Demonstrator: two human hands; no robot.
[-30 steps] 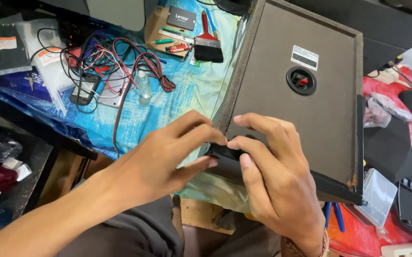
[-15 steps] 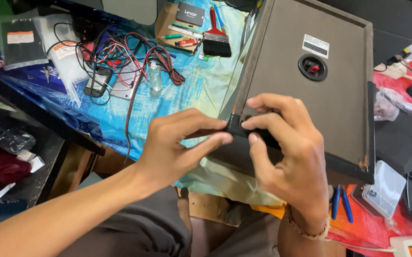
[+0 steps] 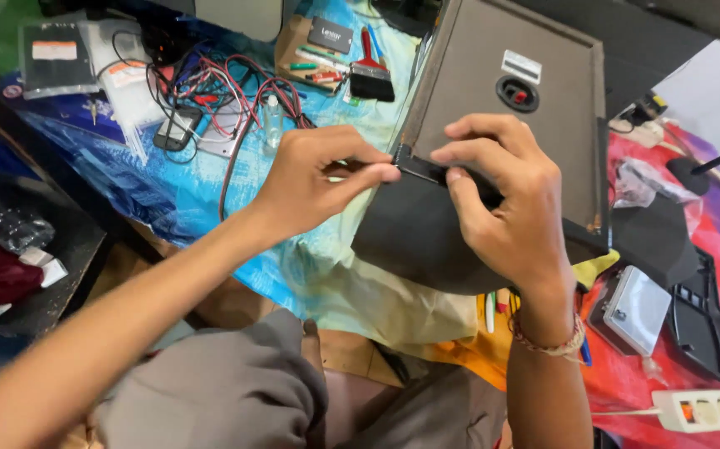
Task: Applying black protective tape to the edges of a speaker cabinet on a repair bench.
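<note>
Head view: both our hands pinch a black strip at the corner of a speaker cabinet.

Head view again, closer detail: our left hand [image 3: 318,179] grips the strip's end between thumb and forefinger, and our right hand [image 3: 505,204] presses thumb and fingers on the black strip [image 3: 422,166] along the near edge of the speaker cabinet [image 3: 501,125], which lies back-up at 1 o'clock on the worktop [image 3: 202,199]. We judge the cabinet heavy and rigid, best held by its side edges; the strip looks thin and bendy, so pinching near its end suits it. A dark soft sheet [image 3: 410,241] hangs over the worktop's near edge at 6 o'clock. Tangled wires [image 3: 235,96] and a paintbrush [image 3: 370,71] crowd 11 o'clock; a power strip [image 3: 705,409] sits at 4 o'clock. Open room lies at 9 o'clock.
</note>
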